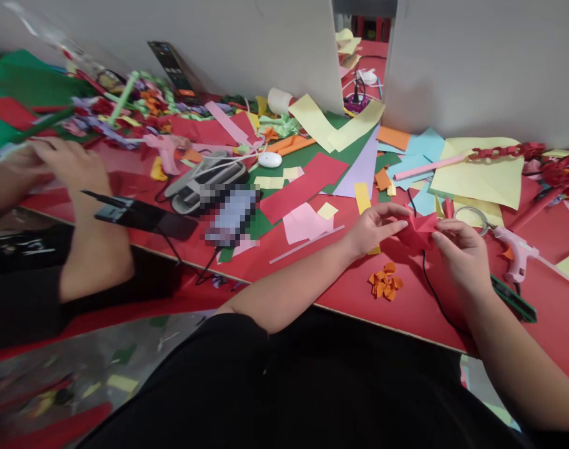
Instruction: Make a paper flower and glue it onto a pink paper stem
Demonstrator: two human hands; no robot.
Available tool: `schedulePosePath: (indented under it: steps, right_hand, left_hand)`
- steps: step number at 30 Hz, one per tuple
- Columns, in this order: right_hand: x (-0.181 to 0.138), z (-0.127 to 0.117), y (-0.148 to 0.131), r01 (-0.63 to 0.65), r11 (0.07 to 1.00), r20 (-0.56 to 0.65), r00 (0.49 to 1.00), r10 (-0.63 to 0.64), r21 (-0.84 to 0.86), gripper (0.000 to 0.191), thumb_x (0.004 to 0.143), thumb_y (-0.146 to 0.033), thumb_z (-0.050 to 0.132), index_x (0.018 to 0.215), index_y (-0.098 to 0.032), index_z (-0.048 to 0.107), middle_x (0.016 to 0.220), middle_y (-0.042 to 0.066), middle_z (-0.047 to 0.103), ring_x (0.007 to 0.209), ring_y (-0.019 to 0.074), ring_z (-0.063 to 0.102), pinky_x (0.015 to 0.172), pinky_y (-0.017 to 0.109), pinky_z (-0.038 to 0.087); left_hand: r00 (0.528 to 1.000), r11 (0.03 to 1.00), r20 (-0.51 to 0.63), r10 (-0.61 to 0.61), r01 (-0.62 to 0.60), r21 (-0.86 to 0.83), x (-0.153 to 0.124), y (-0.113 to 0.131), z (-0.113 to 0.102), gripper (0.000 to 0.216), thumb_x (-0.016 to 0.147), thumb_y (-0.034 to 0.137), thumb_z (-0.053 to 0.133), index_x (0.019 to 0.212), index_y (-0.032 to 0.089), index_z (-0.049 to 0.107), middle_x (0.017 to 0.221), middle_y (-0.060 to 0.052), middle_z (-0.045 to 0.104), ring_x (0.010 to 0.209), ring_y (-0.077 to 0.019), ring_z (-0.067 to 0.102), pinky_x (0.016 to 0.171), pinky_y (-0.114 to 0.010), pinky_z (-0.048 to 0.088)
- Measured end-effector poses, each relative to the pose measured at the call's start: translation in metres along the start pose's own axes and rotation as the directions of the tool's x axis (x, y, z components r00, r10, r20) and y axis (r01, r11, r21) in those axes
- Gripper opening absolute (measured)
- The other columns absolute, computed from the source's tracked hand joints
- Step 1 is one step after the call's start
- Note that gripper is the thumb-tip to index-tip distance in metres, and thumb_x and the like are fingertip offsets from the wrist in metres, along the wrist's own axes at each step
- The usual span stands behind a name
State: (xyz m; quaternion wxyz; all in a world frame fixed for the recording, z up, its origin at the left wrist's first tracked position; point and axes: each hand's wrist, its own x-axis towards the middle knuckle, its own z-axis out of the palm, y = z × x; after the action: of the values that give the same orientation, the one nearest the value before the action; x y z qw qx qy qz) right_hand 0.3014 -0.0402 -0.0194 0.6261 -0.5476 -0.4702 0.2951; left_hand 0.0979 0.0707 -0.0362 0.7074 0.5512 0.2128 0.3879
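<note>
Red paper (418, 229) pinched near table edge (359, 315).

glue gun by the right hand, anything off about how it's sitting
The pink glue gun lies tipped on its side on the red table, close to loose paper scraps and just beyond the right hand, rather than propped upright.

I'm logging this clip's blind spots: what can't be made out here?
Head view:
- Red folded paper: its shape is partly covered by the left hand and right hand.
- Device: pixelated, unreadable.
- Co-worker's hands: motion-blurred, their work unclear.
- Glue gun: cord's end hidden.
</note>
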Motion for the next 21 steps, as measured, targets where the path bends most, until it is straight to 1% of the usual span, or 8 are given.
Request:
schedulePosePath:
  steps: [3, 5, 9, 12, 14, 18, 19, 21]
  right_hand:
    - [-0.002, 0.003, 0.0, -0.142, 0.983, 0.04, 0.99, 0.138, 0.118, 0.025, 0.087, -0.043, 0.094, 0.091, -0.027, 0.074, 0.097, 0.003, 0.076, 0.079, 0.018, 0.068, 0.071, 0.033, 0.059]
    - [-0.002, 0.005, -0.002, -0.206, 0.966, 0.062, 0.978, 0.198, 0.16, 0.031, 0.085, -0.045, 0.096, 0.089, -0.027, 0.071, 0.085, 0.0, 0.07, 0.068, 0.0146, 0.06, 0.063, 0.029, 0.053]
    - [-0.003, 0.009, -0.006, -0.251, 0.942, 0.084, 0.968, 0.238, 0.221, 0.039, 0.08, -0.045, 0.1, 0.088, -0.027, 0.067, 0.077, -0.004, 0.061, 0.06, 0.0116, 0.048, 0.055, 0.026, 0.044]
    - [-0.003, 0.011, -0.006, -0.289, 0.924, 0.092, 0.957, 0.274, 0.251, 0.04, 0.081, -0.047, 0.099, 0.09, -0.028, 0.065, 0.075, -0.005, 0.059, 0.055, 0.0112, 0.043, 0.051, 0.026, 0.039]
    - [-0.003, 0.012, -0.006, -0.31, 0.908, 0.095, 0.951, 0.295, 0.281, 0.041, 0.08, -0.046, 0.099, 0.09, -0.028, 0.064, 0.075, -0.005, 0.06, 0.055, 0.0111, 0.042, 0.05, 0.026, 0.038]
    - [-0.005, 0.017, -0.006, -0.362, 0.863, 0.119, 0.932, 0.343, 0.351, 0.044, 0.075, -0.044, 0.102, 0.088, -0.028, 0.063, 0.074, -0.005, 0.061, 0.059, 0.0121, 0.05, 0.055, 0.026, 0.045]
    - [-0.006, 0.019, -0.007, -0.379, 0.848, 0.124, 0.925, 0.36, 0.37, 0.045, 0.074, -0.043, 0.103, 0.087, -0.027, 0.062, 0.073, -0.006, 0.061, 0.059, 0.0123, 0.051, 0.056, 0.026, 0.046]
    - [-0.008, 0.021, -0.007, -0.408, 0.814, 0.129, 0.911, 0.391, 0.413, 0.047, 0.072, -0.041, 0.105, 0.084, -0.027, 0.062, 0.073, -0.006, 0.061, 0.061, 0.0119, 0.053, 0.057, 0.024, 0.048]
  left_hand:
    - [0.999, 0.999, 0.036, 0.015, -0.016, 0.033, -0.005, 0.004, 0.003, 0.034, 0.091, 0.047, 0.093, 0.113, 0.023, 0.083, 0.113, -0.006, 0.082, 0.098, -0.019, 0.077, 0.087, -0.034, 0.065]
    - [0.998, 0.998, 0.056, 0.01, -0.013, 0.064, -0.007, 0.005, 0.004, 0.031, 0.093, 0.046, 0.091, 0.114, 0.024, 0.082, 0.112, -0.006, 0.082, 0.097, -0.019, 0.077, 0.085, -0.033, 0.065]
    - [0.997, 0.991, 0.079, 0.015, -0.025, 0.129, -0.01, 0.005, 0.005, 0.031, 0.094, 0.046, 0.089, 0.113, 0.025, 0.076, 0.115, -0.005, 0.078, 0.089, -0.016, 0.075, 0.08, -0.032, 0.064]
    - [0.994, 0.979, 0.079, 0.069, -0.083, 0.187, -0.011, 0.005, 0.006, 0.034, 0.095, 0.047, 0.089, 0.109, 0.025, 0.067, 0.121, -0.006, 0.073, 0.085, -0.014, 0.072, 0.079, -0.032, 0.064]
    - [0.989, 0.951, 0.054, 0.141, -0.15, 0.271, -0.012, 0.006, 0.006, 0.035, 0.096, 0.046, 0.089, 0.107, 0.025, 0.064, 0.133, -0.008, 0.069, 0.093, -0.0155, 0.073, 0.082, -0.033, 0.065]
    - [0.957, 0.827, 0.038, 0.287, -0.267, 0.494, -0.013, 0.01, 0.002, 0.03, 0.095, 0.044, 0.091, 0.104, 0.024, 0.07, 0.149, -0.013, 0.06, 0.132, -0.0272, 0.068, 0.085, -0.033, 0.065]
    - [0.947, 0.79, 0.051, 0.318, -0.294, 0.538, -0.013, 0.011, 0.001, 0.029, 0.095, 0.043, 0.091, 0.103, 0.024, 0.072, 0.149, -0.013, 0.06, 0.135, -0.0284, 0.067, 0.085, -0.032, 0.065]
    - [0.923, 0.716, 0.098, 0.372, -0.353, 0.602, -0.013, 0.011, -0.002, 0.024, 0.097, 0.041, 0.09, 0.099, 0.023, 0.075, 0.148, -0.012, 0.062, 0.129, -0.0267, 0.069, 0.083, -0.032, 0.065]
